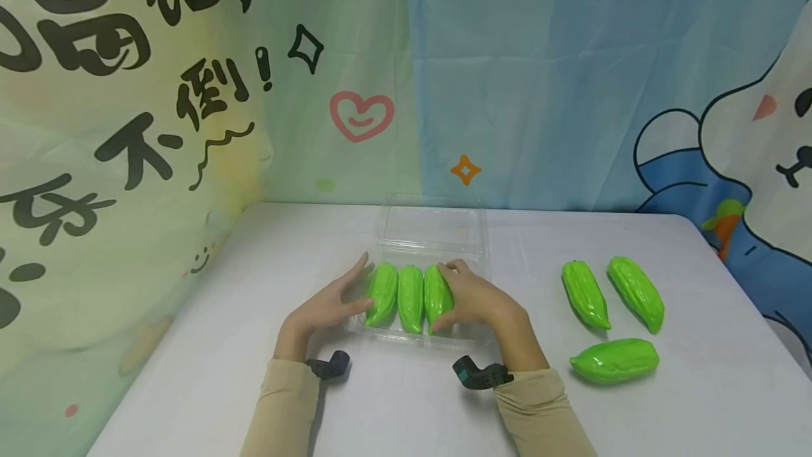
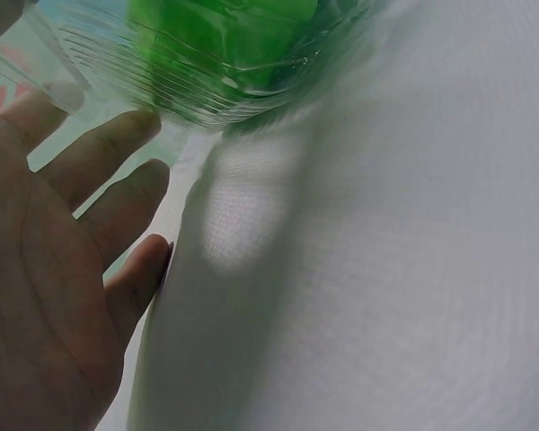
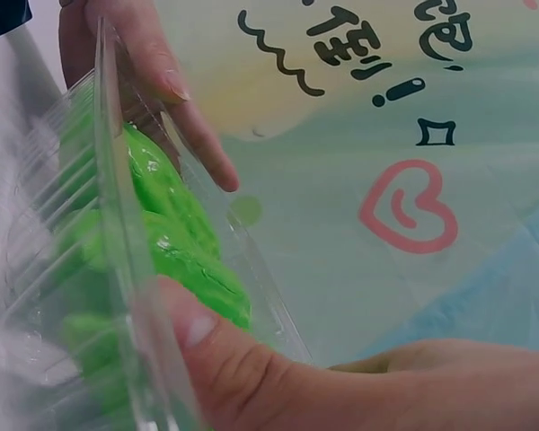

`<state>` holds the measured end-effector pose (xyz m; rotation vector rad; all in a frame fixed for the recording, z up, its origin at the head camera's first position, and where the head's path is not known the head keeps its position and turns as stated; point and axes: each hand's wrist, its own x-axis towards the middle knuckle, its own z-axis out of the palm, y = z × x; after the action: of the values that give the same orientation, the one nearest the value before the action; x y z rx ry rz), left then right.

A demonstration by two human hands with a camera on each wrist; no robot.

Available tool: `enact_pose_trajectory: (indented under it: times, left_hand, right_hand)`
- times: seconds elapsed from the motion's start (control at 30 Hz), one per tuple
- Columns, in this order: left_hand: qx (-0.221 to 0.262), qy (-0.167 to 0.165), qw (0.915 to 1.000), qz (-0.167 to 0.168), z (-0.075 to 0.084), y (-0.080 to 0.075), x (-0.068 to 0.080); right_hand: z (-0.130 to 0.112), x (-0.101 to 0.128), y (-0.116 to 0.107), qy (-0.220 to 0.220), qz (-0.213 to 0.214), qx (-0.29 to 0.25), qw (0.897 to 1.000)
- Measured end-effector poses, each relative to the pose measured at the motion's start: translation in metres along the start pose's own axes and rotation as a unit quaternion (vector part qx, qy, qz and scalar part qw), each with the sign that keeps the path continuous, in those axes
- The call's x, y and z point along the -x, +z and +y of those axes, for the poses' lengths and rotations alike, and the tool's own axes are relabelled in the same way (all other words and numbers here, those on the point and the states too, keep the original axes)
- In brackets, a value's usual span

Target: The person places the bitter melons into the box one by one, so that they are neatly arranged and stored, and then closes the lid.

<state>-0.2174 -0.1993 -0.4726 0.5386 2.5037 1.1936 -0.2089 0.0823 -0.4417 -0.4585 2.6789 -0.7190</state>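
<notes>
Hands flank the clear clamshell box (image 1: 438, 231): left hand (image 1: 330, 305) flat-fingered against its side, right hand (image 1: 476, 302) gripping the rightmost toy bitter gourd (image 1: 436, 296).

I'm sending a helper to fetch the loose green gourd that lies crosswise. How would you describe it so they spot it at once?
Start at the white table and look right of the clear plastic tray between the hands. Three green gourds lie loose there. Take the crosswise gourd, nearest the table's front edge: it lies sideways, while the other two point away from the person.
</notes>
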Motion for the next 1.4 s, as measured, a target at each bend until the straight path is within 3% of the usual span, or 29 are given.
enact_pose_trajectory:
  times: [0.23, 0.47, 0.97, 1.2, 1.4]
  left_hand:
    - [0.003, 0.007, 0.9999, -0.009, 0.024, -0.007, 0.010]
    - [0.004, 0.006, 0.9999, -0.012, 0.025, -0.007, 0.012]
    - [-0.002, 0.009, 0.9999, -0.012, 0.023, -0.007, 0.010]
    - [-0.011, 0.008, 0.9999, 0.004, -0.018, 0.002, -0.007]
    - [-0.013, 0.005, 0.9999, 0.004, -0.018, 0.002, -0.006]
  right_hand:
    - [0.004, -0.001, -0.003, -0.021, -0.014, 0.009, 1.000]
    - [0.005, 0.001, -0.008, -0.039, -0.010, 0.018, 0.999]
    - [0.007, -0.001, -0.006, -0.029, 0.012, 0.006, 0.999]
    - [0.006, -0.001, -0.005, -0.028, 0.020, 0.009, 0.999]
    - [0.004, -0.001, -0.006, -0.025, 0.020, 0.006, 0.999]
